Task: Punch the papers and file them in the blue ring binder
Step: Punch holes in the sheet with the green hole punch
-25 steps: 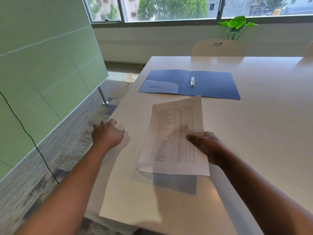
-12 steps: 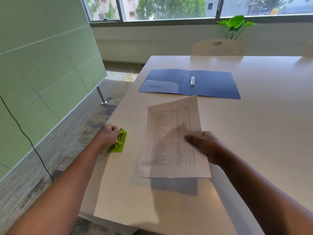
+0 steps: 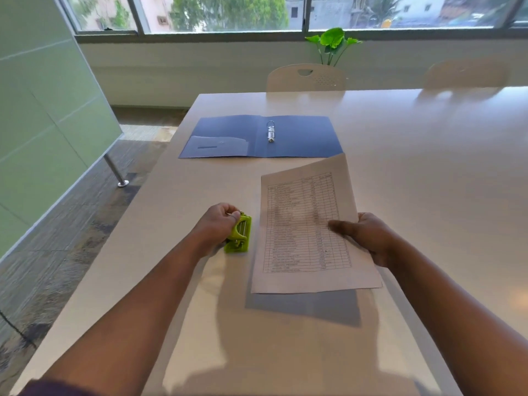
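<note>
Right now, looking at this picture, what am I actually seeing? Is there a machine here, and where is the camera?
There is no machine here: these are a person's two bare hands. The camera sits on the person's head and looks forward and down, so both arms reach in from the bottom of the picture.

They stand at a long pale table. Lying open on it, farther away, is a blue ring binder with its metal rings in the middle.

The left hand has its grip on a small green hole punch resting on the table. The right hand holds printed papers by their right edge, thumb on top; the shadow beneath suggests they are lifted a little off the table. Punch and papers sit side by side, not yet touching.

Beyond are two chairs, a leafy plant and windows.
</note>
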### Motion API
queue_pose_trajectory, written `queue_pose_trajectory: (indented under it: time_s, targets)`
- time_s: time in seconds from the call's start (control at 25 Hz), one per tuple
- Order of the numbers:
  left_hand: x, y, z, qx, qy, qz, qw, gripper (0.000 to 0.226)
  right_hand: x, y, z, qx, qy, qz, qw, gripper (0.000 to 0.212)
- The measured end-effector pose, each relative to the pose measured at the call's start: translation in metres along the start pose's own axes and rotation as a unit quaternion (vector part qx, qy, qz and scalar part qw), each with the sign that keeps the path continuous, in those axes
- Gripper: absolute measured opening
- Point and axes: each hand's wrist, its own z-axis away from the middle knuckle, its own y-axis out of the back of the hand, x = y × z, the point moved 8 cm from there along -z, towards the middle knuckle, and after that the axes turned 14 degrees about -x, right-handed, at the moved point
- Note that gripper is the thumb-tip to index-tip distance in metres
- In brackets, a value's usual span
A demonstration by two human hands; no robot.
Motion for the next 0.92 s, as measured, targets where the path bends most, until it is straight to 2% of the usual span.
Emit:
queue_pose_trajectory:
  time_s: [0.2, 0.44, 0.72, 0.92]
  targets:
    - [0.022, -0.045, -0.023, -0.042, -0.022, -0.036, 0.998, 0.016, 0.010, 0.029, 0.019, 0.019, 0.002, -0.019, 1.000, 0.021]
    - [0.023, -0.059, -0.031, -0.056, -0.026, -0.028, 0.998, 0.017, 0.013, 0.034, 0.024, 0.017, 0.002, -0.022, 1.000, 0.013]
    - [0.013, -0.061, -0.028, -0.079, -0.068, 0.082, 0.991, 0.016, 0.012, 0.031, 0.009, 0.016, -0.024, 0.004, 1.000, 0.024]
    - [0.011, -0.063, -0.028, -0.096, -0.079, 0.105, 0.987, 0.019, 0.009, 0.030, -0.001, 0.015, -0.035, 0.024, 0.999, 0.029]
